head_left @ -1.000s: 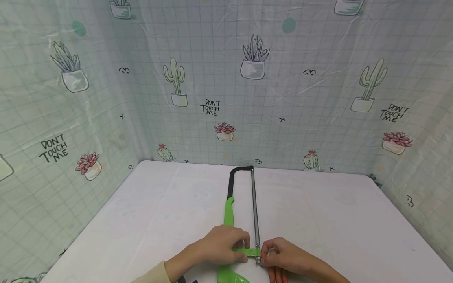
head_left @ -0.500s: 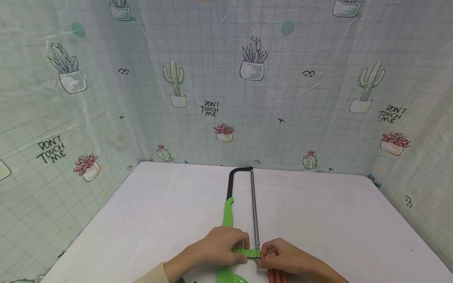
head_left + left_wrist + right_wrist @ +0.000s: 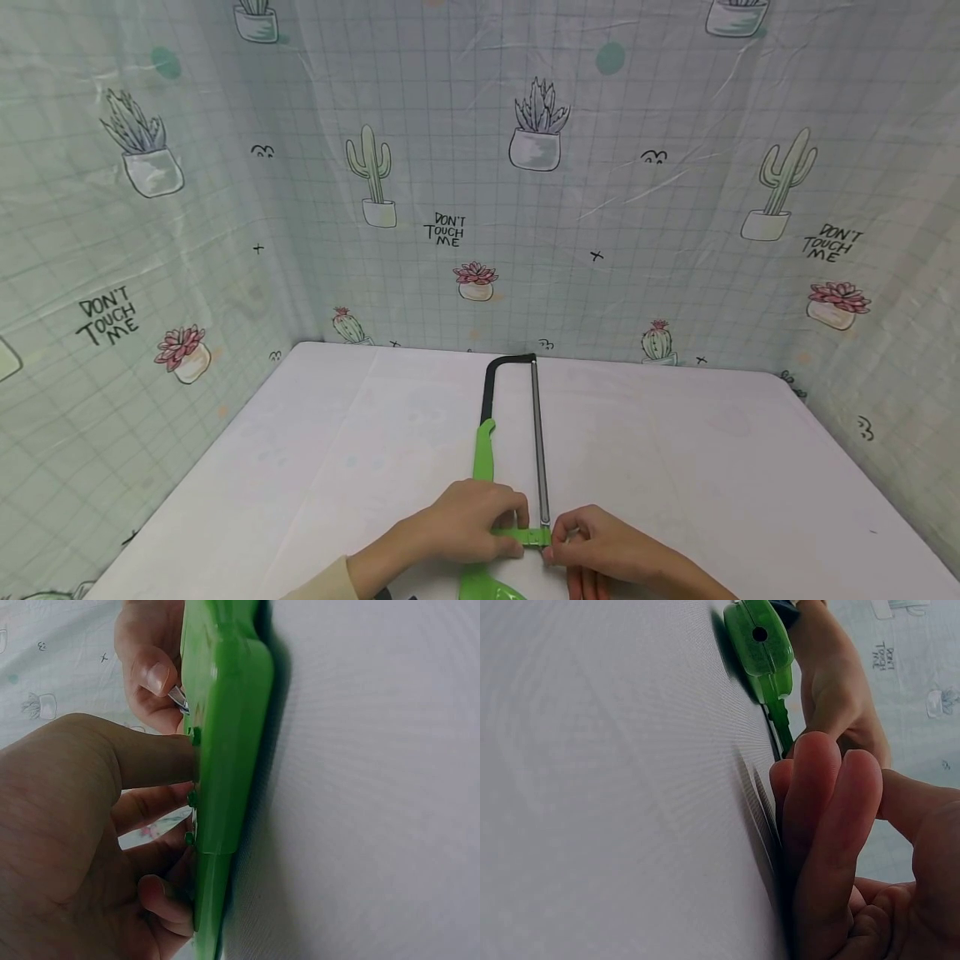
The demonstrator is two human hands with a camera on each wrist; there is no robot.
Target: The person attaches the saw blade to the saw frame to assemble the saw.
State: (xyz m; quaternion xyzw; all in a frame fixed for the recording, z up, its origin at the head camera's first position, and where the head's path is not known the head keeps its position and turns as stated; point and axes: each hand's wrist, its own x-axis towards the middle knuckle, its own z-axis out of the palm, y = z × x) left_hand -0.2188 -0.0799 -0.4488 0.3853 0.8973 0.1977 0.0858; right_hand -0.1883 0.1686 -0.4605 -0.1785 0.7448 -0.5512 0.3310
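A hacksaw [image 3: 484,458] with a green handle part and black front frame lies on the white table, pointing away from me. Its grey blade [image 3: 539,442] runs along the right side. My left hand [image 3: 472,521] reaches over the green frame and holds it by the crosspiece [image 3: 532,537] at the blade's near end. In the left wrist view, the thumb presses the green side. With thumb and index finger, my right hand [image 3: 603,542] pinches the small metal tensioning nut below that crosspiece; a silver bit [image 3: 178,697] of it shows. The fingertips hide most of the nut.
The white table [image 3: 675,467] stretches around the saw. A cloth printed with cacti [image 3: 435,150] hangs behind and at both sides. A dark item [image 3: 383,594], partly cut off, shows beside the left forearm at the lower edge.
My right fingertips have moved slightly left and closed over the metal nut, which was in plain sight a second ago. The left hand and hacksaw stay in place.
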